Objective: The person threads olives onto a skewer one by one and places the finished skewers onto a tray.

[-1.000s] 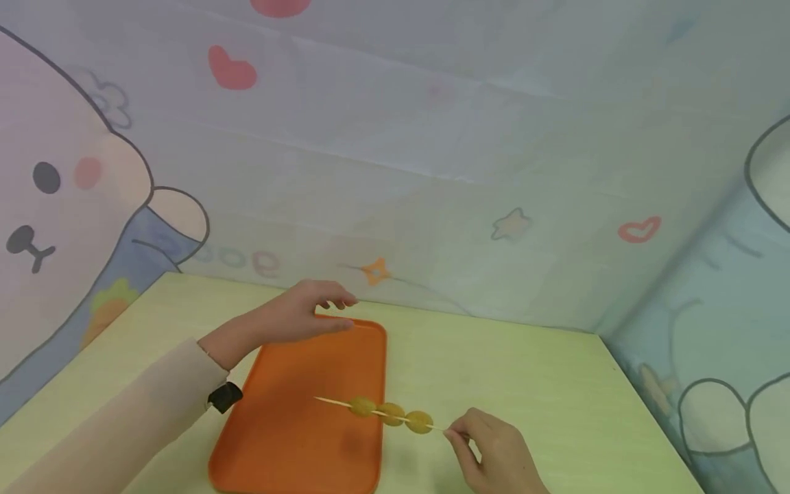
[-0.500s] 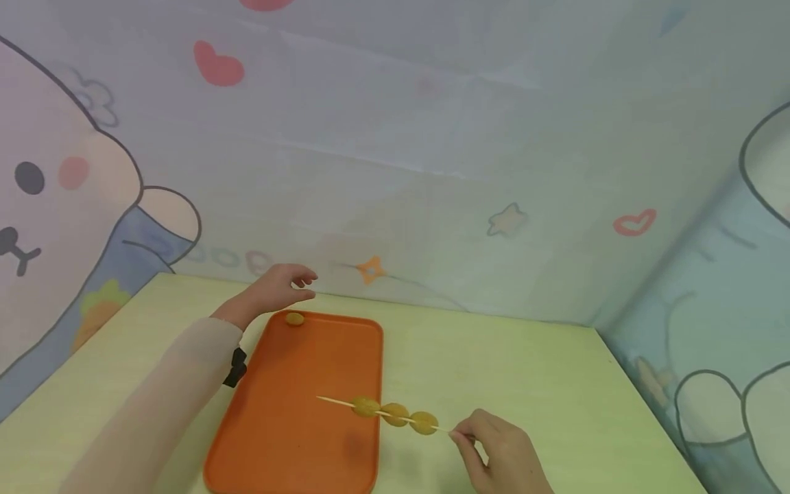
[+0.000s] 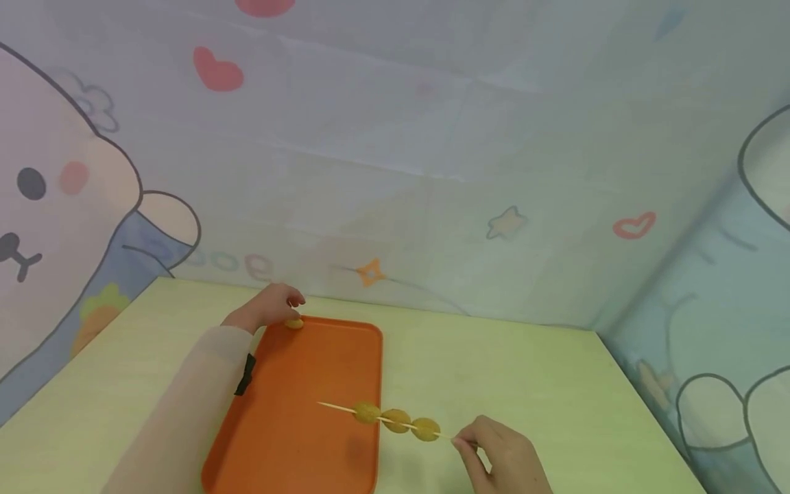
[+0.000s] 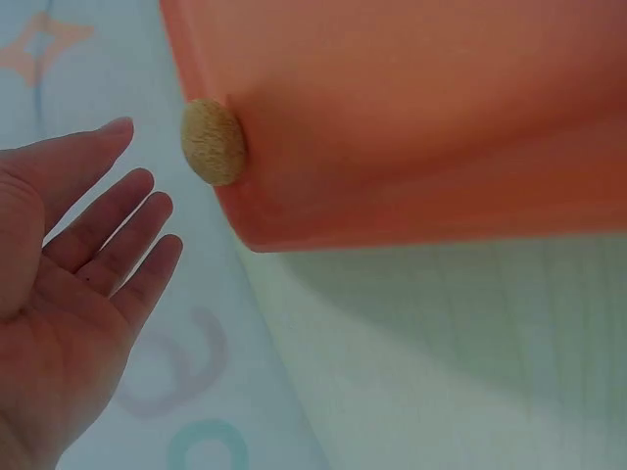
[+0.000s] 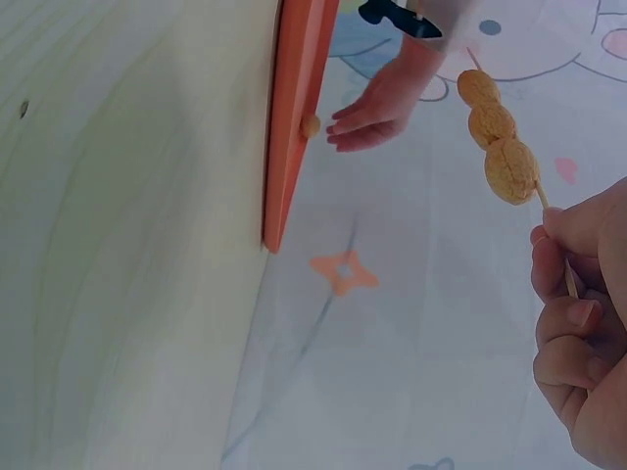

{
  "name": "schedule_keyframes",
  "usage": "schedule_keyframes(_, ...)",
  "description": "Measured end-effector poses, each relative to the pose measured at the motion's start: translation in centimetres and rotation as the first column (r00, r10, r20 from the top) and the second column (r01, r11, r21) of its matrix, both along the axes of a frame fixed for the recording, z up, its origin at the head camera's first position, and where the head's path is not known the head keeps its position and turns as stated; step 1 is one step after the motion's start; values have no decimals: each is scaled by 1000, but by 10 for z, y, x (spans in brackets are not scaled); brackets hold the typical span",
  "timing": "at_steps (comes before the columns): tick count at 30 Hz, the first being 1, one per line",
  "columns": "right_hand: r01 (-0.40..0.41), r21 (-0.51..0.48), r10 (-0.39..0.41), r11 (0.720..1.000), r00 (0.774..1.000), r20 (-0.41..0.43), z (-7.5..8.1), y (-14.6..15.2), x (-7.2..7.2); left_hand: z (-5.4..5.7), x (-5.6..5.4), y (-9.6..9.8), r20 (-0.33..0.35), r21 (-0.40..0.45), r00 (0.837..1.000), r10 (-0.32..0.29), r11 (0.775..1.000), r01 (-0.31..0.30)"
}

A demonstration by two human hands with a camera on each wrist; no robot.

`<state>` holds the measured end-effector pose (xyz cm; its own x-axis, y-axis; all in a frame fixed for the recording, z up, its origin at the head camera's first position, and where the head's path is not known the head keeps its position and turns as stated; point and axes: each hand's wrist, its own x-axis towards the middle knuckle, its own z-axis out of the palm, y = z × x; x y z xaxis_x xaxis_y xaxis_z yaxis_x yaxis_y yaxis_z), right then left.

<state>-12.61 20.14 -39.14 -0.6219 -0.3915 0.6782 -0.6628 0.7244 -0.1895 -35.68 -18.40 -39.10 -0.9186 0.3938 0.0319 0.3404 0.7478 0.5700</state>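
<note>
Beside a ball [image 4: 213, 142] on the tray [image 3: 308, 384], left hand [image 4: 73, 304], fingers loosely extended; right hand [image 3: 503, 453], pinching a stick [image 3: 336, 407] threaded through three oval, tan balls [image 3: 396, 420]

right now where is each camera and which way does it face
Head: worn on the head, facing forward and down at the orange tray; left hand, left sleeve and right hand show.
Left wrist: on that wrist, facing the loose yellow ball at the tray's end; only the left hand shows.
Right wrist: on that wrist, facing past the skewer; the right hand shows, left hand and sleeve beyond.
Head and right wrist views share the skewer and both hands.
</note>
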Motion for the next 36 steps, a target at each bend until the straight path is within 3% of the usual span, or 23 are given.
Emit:
schedule_keyframes(4, -32, 8, 32, 999, 999, -9, 2, -1, -2, -3, 3, -3, 39, -18, 999, 10, 1000, -9)
schedule_keyframes(11, -50, 15, 50, 999, 999, -6, 5, -1, -3, -9, 4, -3, -12, -75, 1000, -11, 997, 10)
schedule_keyframes(25, -29, 0, 29, 1000, 1000, 10, 2, -5, 1, -22, -3, -4, -25, -61, 1000, 15, 998, -17)
schedule_keyframes(31, -43, -3, 43, 999, 999, 9, 1, -5, 0, -23, -2, -5, -44, -53, 999, 14, 998, -16)
schedule_keyframes(36, -51, -2, 51, 999, 999, 13, 0, -6, -1, -23, -2, -4, -21, -47, 1000, 11, 999, -12)
